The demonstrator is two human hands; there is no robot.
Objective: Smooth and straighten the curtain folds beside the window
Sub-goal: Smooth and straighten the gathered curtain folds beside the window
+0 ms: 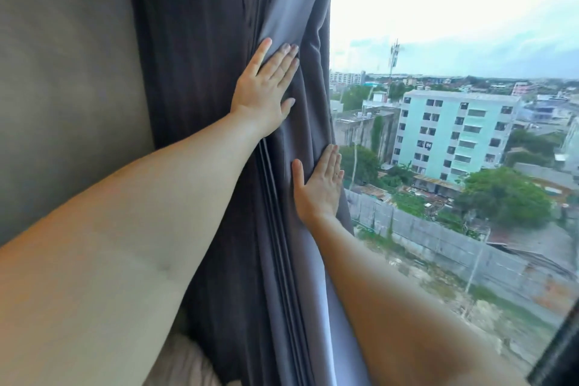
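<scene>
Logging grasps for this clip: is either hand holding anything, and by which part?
Nothing is gripped. The left hand and right hand lie flat, open-palmed, on the curtain folds.

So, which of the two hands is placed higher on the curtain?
The left hand. It lies flat on the curtain near the lighter fold, while the right hand presses lower down, at the edge beside the window.

Count on inspection: two hands, the left hand [264, 89] and the right hand [318, 186], both flat with fingers extended against the fabric. One curtain [219, 41], dark grey, gathered in several vertical folds; exact fold count cannot be determined. One window [454, 25]. One wall [62, 72] to the left of the curtain. One pale green multi-storey building [454, 131] visible outside.
</scene>
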